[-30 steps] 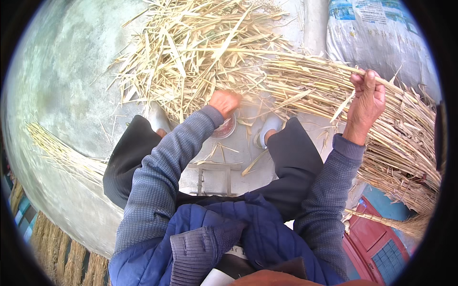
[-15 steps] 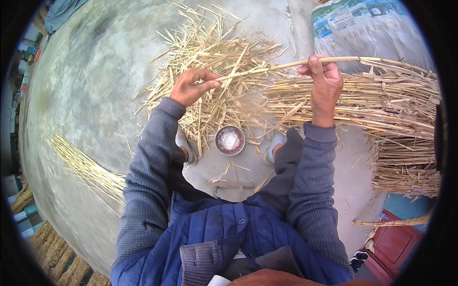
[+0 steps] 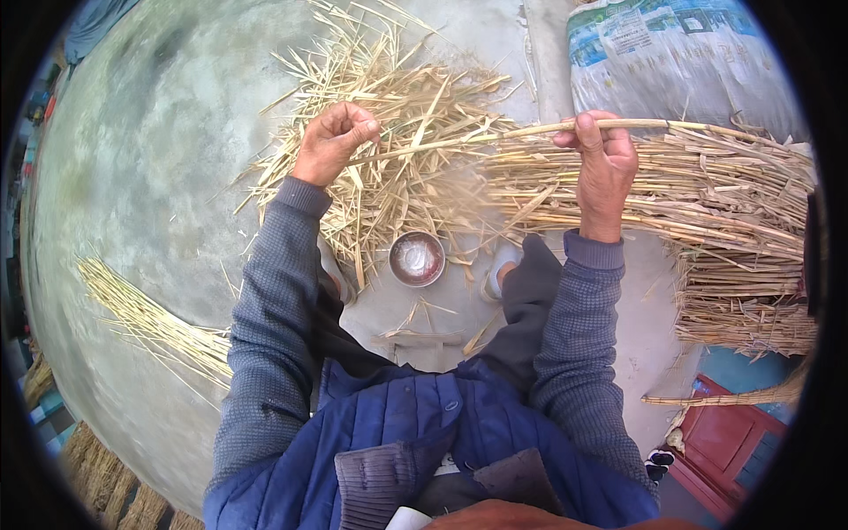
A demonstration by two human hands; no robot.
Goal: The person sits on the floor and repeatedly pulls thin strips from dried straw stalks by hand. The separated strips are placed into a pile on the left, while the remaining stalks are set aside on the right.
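My right hand is closed around a long dry stalk, gripping it between thumb and fingers. The stalk's thick end runs off to the right above the stacked stalks, and its thin end slopes down leftward. My left hand is pinched, just above that thin end and apart from it. Whatever lies between its fingertips is too small to make out. Below both hands spreads a loose heap of dry husks and leaf strips. Between my feet stands a small round metal bowl with something whitish inside.
A thick stack of stalks lies at the right, beside a large white and blue sack. On the left floor rests a bundle of thin pale stalks. A dark red wooden piece is at the lower right.
My left hand has come off the stalk's thin end and moved left and slightly up. The right hand keeps its hold, nearly in place. The whole view has shifted a little.
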